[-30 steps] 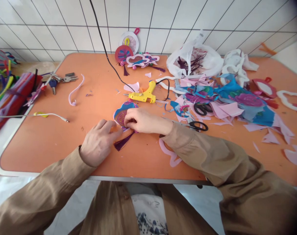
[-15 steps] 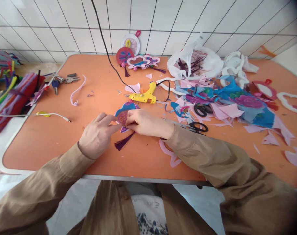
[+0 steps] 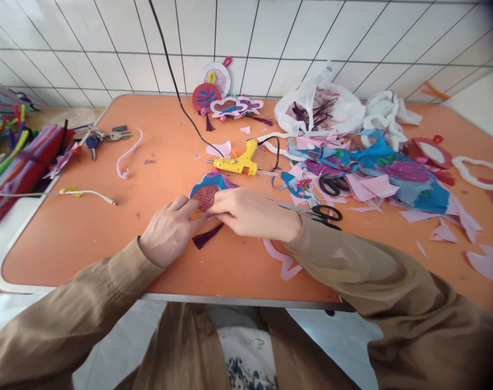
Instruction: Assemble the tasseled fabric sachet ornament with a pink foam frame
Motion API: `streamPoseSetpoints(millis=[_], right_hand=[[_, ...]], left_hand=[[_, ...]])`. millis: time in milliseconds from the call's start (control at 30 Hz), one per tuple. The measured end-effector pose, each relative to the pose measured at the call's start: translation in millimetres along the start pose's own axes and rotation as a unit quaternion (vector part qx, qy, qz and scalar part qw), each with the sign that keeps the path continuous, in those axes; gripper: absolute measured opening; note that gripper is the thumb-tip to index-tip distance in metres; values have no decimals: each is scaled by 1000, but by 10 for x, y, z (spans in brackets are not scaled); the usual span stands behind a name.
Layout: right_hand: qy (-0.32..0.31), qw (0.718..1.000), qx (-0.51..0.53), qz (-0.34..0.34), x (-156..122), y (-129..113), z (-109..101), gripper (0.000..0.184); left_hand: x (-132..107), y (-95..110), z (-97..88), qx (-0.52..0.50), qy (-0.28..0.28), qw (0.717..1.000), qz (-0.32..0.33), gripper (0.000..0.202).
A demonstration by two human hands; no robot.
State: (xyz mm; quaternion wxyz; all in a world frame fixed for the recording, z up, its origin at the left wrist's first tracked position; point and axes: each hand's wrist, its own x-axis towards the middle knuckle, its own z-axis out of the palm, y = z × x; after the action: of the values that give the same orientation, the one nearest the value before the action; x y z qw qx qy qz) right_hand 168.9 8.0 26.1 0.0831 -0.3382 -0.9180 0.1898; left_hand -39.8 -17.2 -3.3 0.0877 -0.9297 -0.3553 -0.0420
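A pink-edged, blue and purple paper ornament [image 3: 206,196] with a patterned middle lies low over the table in front of me. My left hand [image 3: 171,227] grips its lower left edge, fingers bent. From the right, my right hand [image 3: 246,213] pinches the ornament's lower right side, and the fingertips of both hands nearly meet. A dark purple tassel [image 3: 207,237] hangs out below, flat on the table. The hands cover the ornament's lower part. Just beyond it lies a yellow hot glue gun [image 3: 238,161] with its nozzle pointing left.
Scissors [image 3: 326,213] lie right of my right hand, near a heap of pink and blue scraps [image 3: 363,173]. A white plastic bag [image 3: 319,105] and finished ornaments [image 3: 208,96] stand by the tiled wall. Keys [image 3: 108,134], a white cable [image 3: 92,189] and pipe cleaners [image 3: 35,157] are leftward.
Both hands have shifted slightly toward me and to the right. My right hand has slid down along the ornament, so its fingertips come closer to the left ones and more of the top shows.
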Motion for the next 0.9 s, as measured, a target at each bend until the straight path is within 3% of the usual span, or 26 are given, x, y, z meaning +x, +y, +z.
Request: streamPoseSetpoints(millis=[133, 367, 533, 767, 900], right_hand=[[104, 992, 43, 51, 7, 93, -84, 24], [168, 975, -34, 142, -10, 338, -308, 24], [152, 958, -114, 213, -16, 539, -347, 24], [106, 960, -183, 183, -6, 626, -231, 46], [69, 955, -222, 185, -57, 700, -266, 56]], left_hand=[[15, -17, 27, -17, 18, 1000, 12, 38], [34, -42, 69, -65, 75, 994, 36, 36], [44, -58, 59, -103, 107, 988, 46, 37], [65, -176, 15, -166, 218, 961, -45, 41], [43, -224, -48, -193, 239, 949, -75, 35]])
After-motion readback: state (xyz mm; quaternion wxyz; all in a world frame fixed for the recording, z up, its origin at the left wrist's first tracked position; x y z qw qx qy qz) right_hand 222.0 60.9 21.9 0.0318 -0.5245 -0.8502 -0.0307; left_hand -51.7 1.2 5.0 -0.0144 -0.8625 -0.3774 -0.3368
